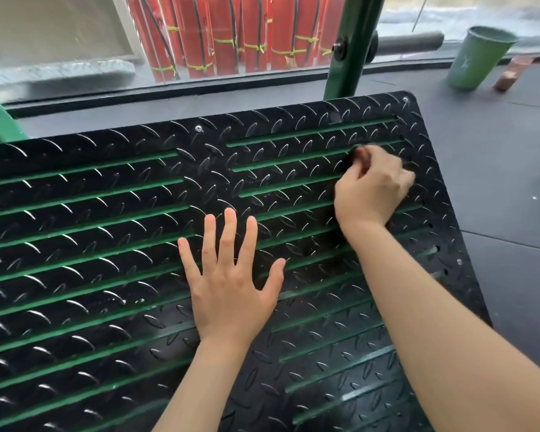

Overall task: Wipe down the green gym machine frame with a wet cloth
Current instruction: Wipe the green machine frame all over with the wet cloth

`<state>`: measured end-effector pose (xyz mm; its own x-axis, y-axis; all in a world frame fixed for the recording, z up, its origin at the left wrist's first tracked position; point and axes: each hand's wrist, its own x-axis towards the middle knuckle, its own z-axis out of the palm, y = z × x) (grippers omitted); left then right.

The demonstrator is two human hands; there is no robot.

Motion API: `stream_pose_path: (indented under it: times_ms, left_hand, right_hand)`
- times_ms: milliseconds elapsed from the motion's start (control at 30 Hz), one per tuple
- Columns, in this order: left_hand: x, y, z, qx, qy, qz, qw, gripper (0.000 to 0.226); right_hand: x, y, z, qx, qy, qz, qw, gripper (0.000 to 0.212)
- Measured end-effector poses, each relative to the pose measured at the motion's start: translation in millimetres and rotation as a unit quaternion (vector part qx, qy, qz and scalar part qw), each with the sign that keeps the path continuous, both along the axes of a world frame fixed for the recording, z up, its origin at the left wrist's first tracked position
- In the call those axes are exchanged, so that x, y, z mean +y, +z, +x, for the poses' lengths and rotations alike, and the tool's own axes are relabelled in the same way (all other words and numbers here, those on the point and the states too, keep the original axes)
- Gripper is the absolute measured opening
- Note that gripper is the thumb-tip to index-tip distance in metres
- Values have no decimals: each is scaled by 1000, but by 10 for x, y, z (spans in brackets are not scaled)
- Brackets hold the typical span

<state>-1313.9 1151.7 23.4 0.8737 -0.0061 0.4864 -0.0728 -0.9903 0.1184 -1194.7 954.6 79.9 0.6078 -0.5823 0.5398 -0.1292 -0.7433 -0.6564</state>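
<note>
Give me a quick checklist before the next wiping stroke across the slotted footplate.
1. Cloth in hand: ok. The right hand grips a small dark reddish cloth, mostly hidden by the fingers.
2. Cloth on the surface: ok. It sits against the black footplate at an upper right slot.
3. Bracing: ok. The left hand lies flat on the plate, fingers spread.
4. Path clear: ok. The left hand lies below the cloth, not beside it in its row.
5. Cloth wet enough: cannot tell.
6. Water nearby: cannot tell. A green cup stands on the floor beyond the plate; its contents are not visible.
</note>
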Motion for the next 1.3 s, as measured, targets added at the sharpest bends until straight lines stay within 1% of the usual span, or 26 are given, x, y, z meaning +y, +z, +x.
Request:
stream_pose_path:
  times_ms: [67,133,167,200,233,267,333,367,400,467,533,567,633,700,733,767,833,867,900,933,1000,1100,1167,1200,1233,1300]
  left_hand:
    - [-1,-3,1,-6,-1,0,1000,75]
    - [-4,-3,8,-9,1,2,1000,75]
    - [-8,-5,6,-10,1,0,1000,75]
    - [-9,-9,4,-13,-1,-4,1000,75]
    - [-8,-14,3,-16,-3,-9,1000,75]
    - [-4,-19,7,-19,-5,-13,1000,75]
    - [3,-30,1,-24,-8,-18,1000,74]
    - [0,-32,-1,-26,-7,-19,999,73]
    - [-6,-30,-1,-27,-5,-19,999,73]
    - [-13,-24,-9,-24,-6,-19,1000,74]
    - [-11,-29,-6,-22,-8,-17,1000,74]
    - [-8,-31,-3,-18,-7,-11,1000,74]
    - [-2,-43,-8,-14,-5,0,1000,74]
    - [7,-50,-14,-14,-9,8,1000,74]
    - [8,-50,-11,-14,-12,10,1000,74]
    - [8,-49,-3,-14,-14,12,1000,73]
    - [12,-53,-2,-13,-16,12,1000,72]
    - [9,-58,-4,-13,-18,14,1000,72]
    - [7,-66,-6,-14,-21,17,1000,71]
    - [9,-74,-5,-15,-24,18,999,71]
    - [15,-90,-6,-19,-24,17,999,70]
    - [18,-109,-21,-28,-36,18,999,67]
    - [36,-127,-31,-33,-50,18,998,66]
    - [48,-131,-30,-32,-54,19,998,66]
    - [59,-131,-33,-31,-57,19,998,66]
    - [72,-124,-38,-31,-59,17,998,67]
  right_hand:
    - [160,-68,-133,-60,138,-114,982,21]
    - [159,-138,-293,-93,290,-217,928,20]
    - [77,-121,-326,-98,337,-259,900,21]
    - [-62,-110,-298,-98,351,-289,885,21]
    - [-222,-90,-246,-86,324,-297,894,22]
    - [-411,-72,-178,-67,261,-275,923,24]
    - [-746,-57,-65,-3,81,-153,985,30]
    - [-819,-61,-25,25,5,-84,996,32]
    - [-800,-75,7,42,-35,-40,998,33]
    - [-596,-86,-4,49,-23,-27,998,32]
    - [-276,-105,-118,8,62,-83,995,27]
    - [-119,-148,-208,-17,121,-131,984,25]
    - [75,-237,-374,-65,243,-227,941,21]
    - [-37,-215,-347,-83,293,-295,906,21]
    - [-163,-178,-275,-74,269,-290,915,23]
    - [-285,-139,-200,-60,210,-254,942,25]
    - [-460,-64,-84,-8,62,-115,991,30]
    - [-454,-51,-51,19,7,-57,998,31]
    - [-344,-36,-51,38,-18,-42,998,30]
    - [-171,-32,-87,43,-9,-57,997,28]
    - [246,-89,-213,-5,77,-130,989,24]
    - [631,-263,-434,-83,238,-246,936,22]
    - [436,-234,-418,-95,281,-281,913,25]
    - [270,-202,-387,-83,259,-278,921,27]
    - [101,-174,-355,-60,205,-256,943,30]
    - [-184,-129,-322,0,43,-148,988,36]
